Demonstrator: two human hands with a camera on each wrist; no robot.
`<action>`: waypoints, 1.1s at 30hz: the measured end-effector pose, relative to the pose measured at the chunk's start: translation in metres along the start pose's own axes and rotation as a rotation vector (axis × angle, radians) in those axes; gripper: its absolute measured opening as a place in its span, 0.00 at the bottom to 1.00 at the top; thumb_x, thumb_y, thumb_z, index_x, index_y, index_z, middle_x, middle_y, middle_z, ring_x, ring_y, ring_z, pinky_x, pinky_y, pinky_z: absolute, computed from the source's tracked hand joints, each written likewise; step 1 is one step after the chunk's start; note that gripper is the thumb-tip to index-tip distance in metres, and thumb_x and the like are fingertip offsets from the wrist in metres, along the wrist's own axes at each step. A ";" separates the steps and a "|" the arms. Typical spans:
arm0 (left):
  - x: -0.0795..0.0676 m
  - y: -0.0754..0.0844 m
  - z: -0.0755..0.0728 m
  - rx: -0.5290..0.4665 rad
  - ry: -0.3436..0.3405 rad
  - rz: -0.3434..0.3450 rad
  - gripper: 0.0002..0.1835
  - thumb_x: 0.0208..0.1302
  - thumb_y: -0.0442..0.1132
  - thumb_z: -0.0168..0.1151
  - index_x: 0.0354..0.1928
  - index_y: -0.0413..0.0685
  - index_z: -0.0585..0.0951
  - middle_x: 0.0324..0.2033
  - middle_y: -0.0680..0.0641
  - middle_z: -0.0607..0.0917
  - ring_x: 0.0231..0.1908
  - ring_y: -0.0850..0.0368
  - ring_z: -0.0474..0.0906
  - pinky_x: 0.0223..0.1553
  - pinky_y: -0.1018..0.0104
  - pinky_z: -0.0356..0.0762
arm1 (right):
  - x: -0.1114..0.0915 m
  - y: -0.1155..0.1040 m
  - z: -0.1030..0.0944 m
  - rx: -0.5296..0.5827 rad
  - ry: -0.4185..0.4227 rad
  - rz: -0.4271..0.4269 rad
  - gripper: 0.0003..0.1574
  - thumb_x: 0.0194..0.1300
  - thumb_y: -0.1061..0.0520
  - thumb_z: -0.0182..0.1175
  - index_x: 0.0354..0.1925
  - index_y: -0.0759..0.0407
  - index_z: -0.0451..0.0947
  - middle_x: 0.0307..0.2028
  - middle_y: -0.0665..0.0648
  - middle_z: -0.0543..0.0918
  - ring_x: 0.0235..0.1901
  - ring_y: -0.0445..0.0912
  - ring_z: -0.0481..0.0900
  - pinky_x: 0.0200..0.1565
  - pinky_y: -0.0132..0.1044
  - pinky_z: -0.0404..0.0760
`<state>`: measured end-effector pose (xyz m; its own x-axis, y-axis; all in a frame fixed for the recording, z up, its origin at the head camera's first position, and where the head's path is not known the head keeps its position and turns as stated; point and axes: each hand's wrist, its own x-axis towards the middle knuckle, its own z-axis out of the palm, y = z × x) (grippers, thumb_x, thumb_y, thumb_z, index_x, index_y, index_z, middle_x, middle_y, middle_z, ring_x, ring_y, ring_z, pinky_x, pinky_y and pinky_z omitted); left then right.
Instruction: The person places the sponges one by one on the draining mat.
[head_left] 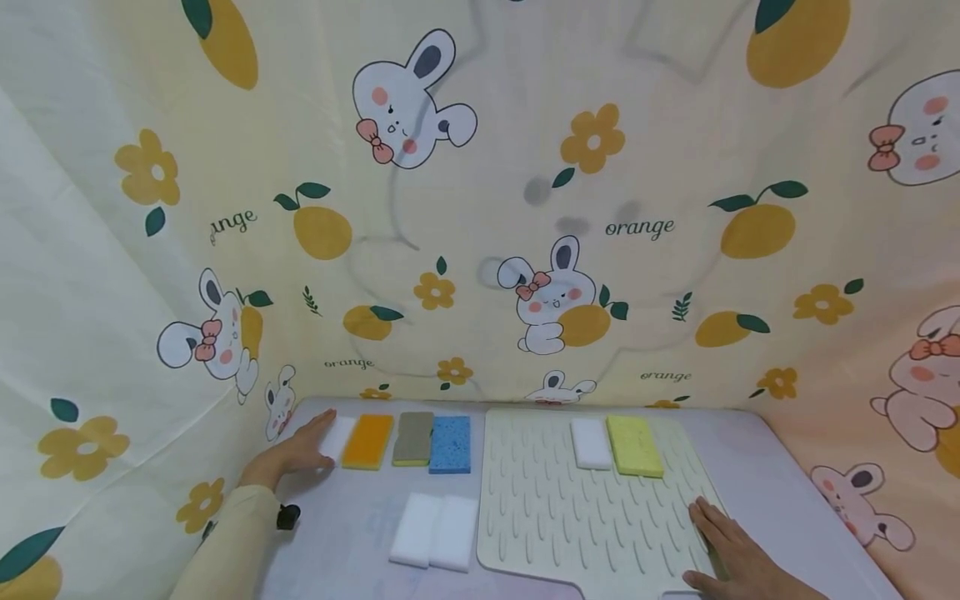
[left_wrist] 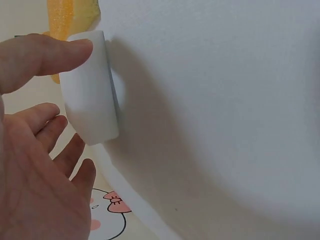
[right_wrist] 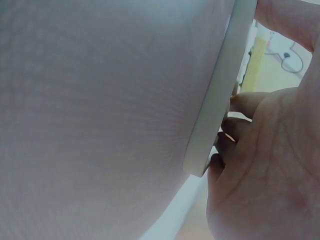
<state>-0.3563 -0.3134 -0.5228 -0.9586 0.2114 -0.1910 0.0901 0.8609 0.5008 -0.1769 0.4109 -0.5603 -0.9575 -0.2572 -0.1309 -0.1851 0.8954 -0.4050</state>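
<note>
In the head view, my left hand (head_left: 296, 450) is at the white sponge (head_left: 337, 440) at the left end of a row. The left wrist view shows the thumb over the near end of this white sponge (left_wrist: 87, 95), the other fingers of my left hand (left_wrist: 40, 135) loosely extended beside it. My right hand (head_left: 738, 554) rests on the right edge of a cream ridged mat (head_left: 555, 517), fingers fairly straight. From the right wrist, the fingertips of my right hand (right_wrist: 265, 140) touch the far side of the mat's edge (right_wrist: 215, 100).
An orange sponge (head_left: 367, 442), a grey-topped sponge (head_left: 412, 437) and a blue sponge (head_left: 450, 444) continue the row. Two white sponges (head_left: 435, 532) lie nearer. On the mat sit a white sponge (head_left: 591, 443) and a yellow sponge (head_left: 634, 447). A printed curtain (head_left: 480, 200) surrounds the table.
</note>
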 end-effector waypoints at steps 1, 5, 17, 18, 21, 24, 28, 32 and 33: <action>0.001 0.000 0.000 0.002 -0.003 0.003 0.56 0.63 0.34 0.75 0.84 0.31 0.49 0.83 0.28 0.48 0.81 0.25 0.45 0.81 0.31 0.43 | 0.000 0.000 0.000 0.011 -0.011 0.009 0.66 0.69 0.34 0.68 0.79 0.80 0.53 0.78 0.85 0.51 0.74 0.83 0.52 0.63 0.86 0.61; -0.001 0.001 0.001 -0.009 -0.015 0.008 0.56 0.62 0.34 0.74 0.84 0.31 0.50 0.83 0.28 0.49 0.81 0.25 0.46 0.81 0.31 0.44 | 0.001 0.001 -0.001 0.031 -0.038 0.024 0.66 0.71 0.35 0.67 0.80 0.79 0.51 0.78 0.85 0.49 0.74 0.84 0.50 0.64 0.87 0.59; 0.008 -0.007 0.002 0.020 -0.036 -0.002 0.57 0.60 0.36 0.75 0.84 0.32 0.50 0.83 0.29 0.49 0.81 0.25 0.47 0.80 0.29 0.45 | 0.000 -0.001 0.000 0.018 -0.003 0.008 0.66 0.70 0.34 0.68 0.79 0.80 0.53 0.78 0.84 0.52 0.74 0.82 0.52 0.65 0.86 0.59; 0.008 -0.008 0.002 0.026 -0.033 0.004 0.57 0.60 0.36 0.75 0.84 0.31 0.51 0.83 0.28 0.49 0.80 0.25 0.47 0.80 0.29 0.45 | -0.001 -0.001 -0.001 0.017 0.000 0.003 0.66 0.70 0.35 0.68 0.79 0.80 0.53 0.78 0.85 0.52 0.74 0.82 0.53 0.65 0.86 0.60; 0.008 -0.009 0.001 0.036 -0.017 0.009 0.56 0.60 0.37 0.76 0.83 0.31 0.53 0.82 0.27 0.52 0.79 0.24 0.52 0.79 0.29 0.49 | -0.001 -0.001 -0.001 0.017 0.011 -0.014 0.65 0.70 0.35 0.68 0.78 0.80 0.54 0.77 0.85 0.53 0.74 0.82 0.54 0.65 0.85 0.60; 0.006 -0.009 0.001 0.050 -0.003 0.001 0.56 0.59 0.40 0.78 0.83 0.33 0.55 0.81 0.26 0.56 0.77 0.24 0.56 0.78 0.27 0.53 | -0.001 0.000 -0.001 0.007 0.031 -0.046 0.64 0.69 0.36 0.69 0.77 0.82 0.56 0.76 0.86 0.55 0.73 0.82 0.57 0.64 0.84 0.63; 0.002 -0.007 0.000 0.061 0.009 0.009 0.56 0.59 0.42 0.79 0.83 0.34 0.57 0.80 0.26 0.57 0.76 0.23 0.57 0.78 0.27 0.53 | -0.001 0.001 -0.001 0.003 0.036 -0.042 0.63 0.69 0.36 0.68 0.77 0.81 0.56 0.76 0.85 0.56 0.73 0.81 0.57 0.63 0.84 0.64; 0.000 -0.007 0.002 0.052 0.008 0.015 0.57 0.59 0.45 0.79 0.83 0.35 0.56 0.81 0.27 0.56 0.77 0.23 0.54 0.79 0.28 0.51 | 0.000 0.001 0.000 -0.004 0.032 -0.031 0.64 0.69 0.36 0.68 0.77 0.81 0.56 0.77 0.85 0.55 0.73 0.81 0.56 0.64 0.84 0.63; 0.000 -0.007 0.003 0.053 0.008 0.018 0.57 0.59 0.45 0.78 0.83 0.35 0.56 0.81 0.27 0.56 0.77 0.23 0.55 0.79 0.28 0.51 | -0.001 0.002 0.001 -0.007 0.030 -0.029 0.64 0.69 0.35 0.68 0.78 0.80 0.56 0.77 0.85 0.55 0.73 0.81 0.56 0.64 0.84 0.63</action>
<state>-0.3561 -0.3181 -0.5288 -0.9588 0.2235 -0.1753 0.1214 0.8804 0.4585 -0.1766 0.4123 -0.5617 -0.9580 -0.2716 -0.0917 -0.2139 0.8902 -0.4022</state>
